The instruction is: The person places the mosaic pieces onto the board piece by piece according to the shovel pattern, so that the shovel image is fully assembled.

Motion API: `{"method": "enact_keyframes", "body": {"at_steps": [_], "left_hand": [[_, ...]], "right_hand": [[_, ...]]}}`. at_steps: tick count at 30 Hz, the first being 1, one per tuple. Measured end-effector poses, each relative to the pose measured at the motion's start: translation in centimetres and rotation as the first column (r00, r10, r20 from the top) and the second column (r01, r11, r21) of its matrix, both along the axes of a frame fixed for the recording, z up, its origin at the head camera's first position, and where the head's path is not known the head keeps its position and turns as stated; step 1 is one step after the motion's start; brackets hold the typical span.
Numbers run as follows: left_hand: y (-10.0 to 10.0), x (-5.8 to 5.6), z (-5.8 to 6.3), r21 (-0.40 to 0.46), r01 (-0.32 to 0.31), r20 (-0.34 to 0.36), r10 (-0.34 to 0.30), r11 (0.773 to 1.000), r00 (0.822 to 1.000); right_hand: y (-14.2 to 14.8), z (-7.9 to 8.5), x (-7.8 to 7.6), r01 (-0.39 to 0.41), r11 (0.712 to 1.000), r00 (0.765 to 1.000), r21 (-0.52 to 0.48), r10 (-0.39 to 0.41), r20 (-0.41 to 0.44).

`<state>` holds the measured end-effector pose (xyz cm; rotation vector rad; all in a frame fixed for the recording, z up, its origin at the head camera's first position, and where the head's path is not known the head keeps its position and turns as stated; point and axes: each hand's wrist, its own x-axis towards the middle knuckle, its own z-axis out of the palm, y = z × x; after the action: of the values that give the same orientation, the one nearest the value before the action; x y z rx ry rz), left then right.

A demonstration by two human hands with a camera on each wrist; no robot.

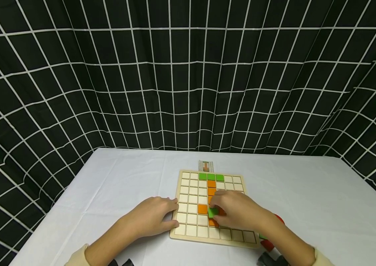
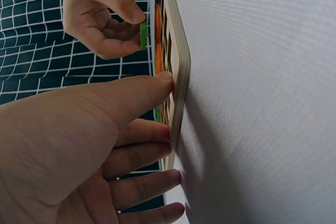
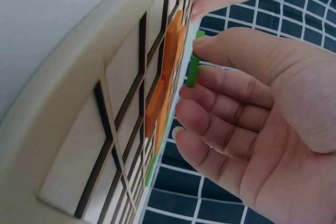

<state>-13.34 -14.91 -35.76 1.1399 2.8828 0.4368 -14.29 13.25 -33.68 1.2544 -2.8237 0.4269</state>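
A wooden grid board (image 1: 184,230) lies on the white table. My right hand (image 1: 238,210) pinches a green square tile (image 3: 193,67) between thumb and fingers, tilted just off the board's lower middle. Against the board's left edge rests my left hand (image 1: 153,216), its thumb (image 2: 149,90) on the rim and the other fingers loosely extended along the side. Green tiles (image 1: 211,177) form a short row at the board's far side. Below them runs a column of orange tiles (image 1: 211,184), with another orange tile (image 1: 202,209) to its left. My right hand hides part of the column.
A small pattern card (image 1: 206,166) lies beyond the board's far edge. Red pieces (image 1: 267,245) and a bit of green are partly hidden under my right forearm. Dark objects (image 1: 269,259) sit at the near edge. A black gridded curtain (image 1: 188,74) hangs behind the table.
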Motion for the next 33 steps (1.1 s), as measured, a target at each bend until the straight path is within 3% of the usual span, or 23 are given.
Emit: {"method": "enact_keyframes", "body": {"at_steps": [16,33], "left_hand": [[0.0,0.1,0.0,-0.01,-0.004,-0.004,0.004,1.0,1.0],[-0.1,0.0,0.0,0.005,0.011,-0.026,-0.011,1.0,1.0]], "right_hand": [[-1.7,-0.6,0.2,-0.031,1.0,0.997,0.006,0.03,0.077],[-2.8,-0.7,0.3,0.026,1.0,0.997,0.011,-0.027,0.075]]}}
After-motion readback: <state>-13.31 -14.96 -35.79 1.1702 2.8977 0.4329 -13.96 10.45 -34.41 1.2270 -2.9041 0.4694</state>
